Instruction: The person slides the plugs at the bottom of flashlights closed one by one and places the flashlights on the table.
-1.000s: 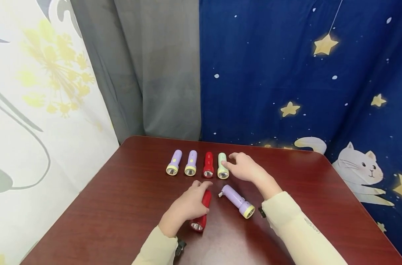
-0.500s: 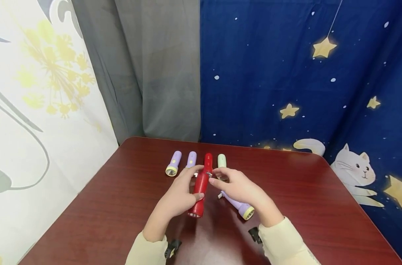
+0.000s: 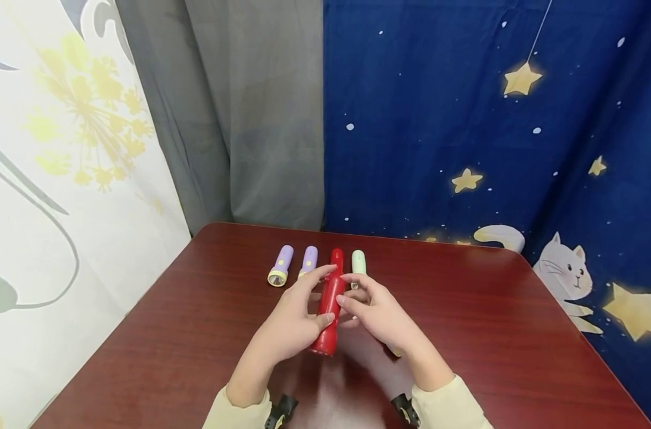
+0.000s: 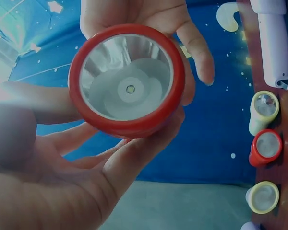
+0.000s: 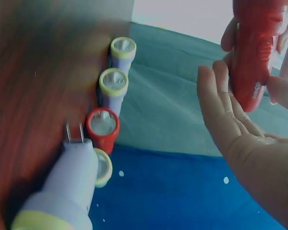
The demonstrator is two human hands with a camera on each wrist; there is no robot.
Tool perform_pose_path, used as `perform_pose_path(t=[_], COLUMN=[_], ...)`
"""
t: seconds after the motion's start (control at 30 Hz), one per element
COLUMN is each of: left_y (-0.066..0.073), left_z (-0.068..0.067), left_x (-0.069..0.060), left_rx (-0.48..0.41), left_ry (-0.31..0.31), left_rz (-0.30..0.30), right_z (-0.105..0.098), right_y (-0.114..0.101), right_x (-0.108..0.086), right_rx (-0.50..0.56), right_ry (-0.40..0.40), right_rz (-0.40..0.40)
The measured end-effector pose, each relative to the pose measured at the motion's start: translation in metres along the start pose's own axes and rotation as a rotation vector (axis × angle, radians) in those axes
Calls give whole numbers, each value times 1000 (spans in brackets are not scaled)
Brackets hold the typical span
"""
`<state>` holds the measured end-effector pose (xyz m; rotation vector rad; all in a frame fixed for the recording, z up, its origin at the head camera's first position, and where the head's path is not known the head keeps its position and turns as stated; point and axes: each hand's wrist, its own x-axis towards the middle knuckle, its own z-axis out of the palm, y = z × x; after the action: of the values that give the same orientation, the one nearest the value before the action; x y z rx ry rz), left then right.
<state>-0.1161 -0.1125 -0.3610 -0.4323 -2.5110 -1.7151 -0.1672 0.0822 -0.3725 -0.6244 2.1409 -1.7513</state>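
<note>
In the head view my left hand [image 3: 284, 325] grips a red flashlight [image 3: 330, 301] above the table, thumb on its near side. My right hand [image 3: 386, 313] has its thumb and fingers on the same flashlight's tail end. The left wrist view shows the round lens of that flashlight [image 4: 129, 88] facing the camera. A slide switch is visible on the red body [image 5: 264, 50] in the right wrist view. Below the right hand lies a purple flashlight [image 5: 69, 175] with two metal prongs out of its tail; the hand mostly hides it in the head view.
At the back of the brown table [image 3: 196, 310] a row holds two purple flashlights [image 3: 281, 265] [image 3: 309, 260], a red one [image 3: 337, 257] and a pale green one [image 3: 359, 261]. The hands partly cover this row. Grey and blue curtains [image 3: 411, 119] hang behind.
My left hand has lifted the red flashlight off the table and moved it up. My right hand has left the pale green flashlight and come over to the red one.
</note>
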Motion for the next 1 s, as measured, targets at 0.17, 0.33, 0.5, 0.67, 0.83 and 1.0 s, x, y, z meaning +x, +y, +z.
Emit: perform_pose_path(t=[0.17, 0.33, 0.5, 0.67, 0.83, 1.0], left_y=[-2, -3, -4, -8, -11, -12], left_z=[0, 0, 1, 1, 0, -1], left_x=[0, 2, 2, 1, 3, 4], left_rx=[1, 29, 110, 104, 85, 95], left_ry=[-31, 6, 48, 35, 17, 15], left_rz=[14, 17, 30, -20, -59, -69], right_z=[3, 4, 8, 10, 10, 9], right_y=[2, 2, 2, 3, 3, 2], right_x=[0, 1, 1, -1, -1, -1], right_rx=[90, 92, 57, 34, 41, 40], right_ry=[27, 71, 103, 124, 115, 124], right_rz=[34, 35, 40, 33, 13, -3])
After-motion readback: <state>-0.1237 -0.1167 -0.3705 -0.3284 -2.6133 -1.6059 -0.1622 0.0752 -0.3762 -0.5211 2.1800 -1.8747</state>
